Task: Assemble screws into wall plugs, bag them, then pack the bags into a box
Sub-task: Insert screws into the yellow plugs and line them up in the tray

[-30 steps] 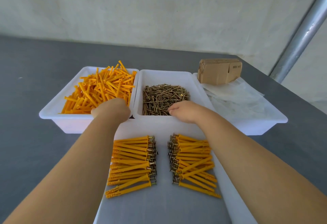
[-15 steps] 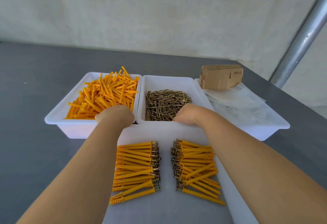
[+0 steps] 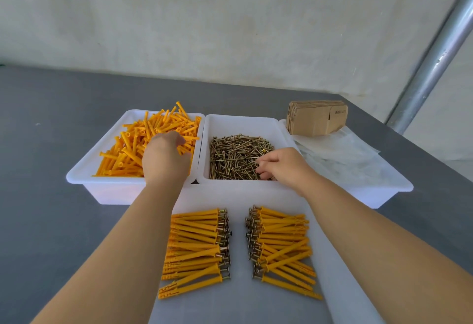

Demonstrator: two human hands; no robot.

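My left hand [image 3: 165, 160] reaches into the left white tray [image 3: 84, 178] of loose orange wall plugs [image 3: 128, 149]; its fingertips dip among them, and what they hold is hidden. In the middle white tray [image 3: 243, 121], my right hand [image 3: 284, 167] lies over the brass screws [image 3: 235, 155], thumb and fingers curled and pinching at a screw. On the white board [image 3: 238, 303] in front lie two piles of plugs with screws in them: a left pile [image 3: 197, 244] and a right pile [image 3: 281, 244].
A third white tray [image 3: 399, 188] at the right holds clear plastic bags [image 3: 345, 160] and a stack of flat cardboard boxes [image 3: 314, 117]. Grey tabletop surrounds the trays. A metal pole [image 3: 430, 68] slants up at the far right, beyond the table's corner.
Both hands have moved forward from the trays' near edges into the trays. The left hand's fingers now reach into the plugs and the right hand's into the screws.
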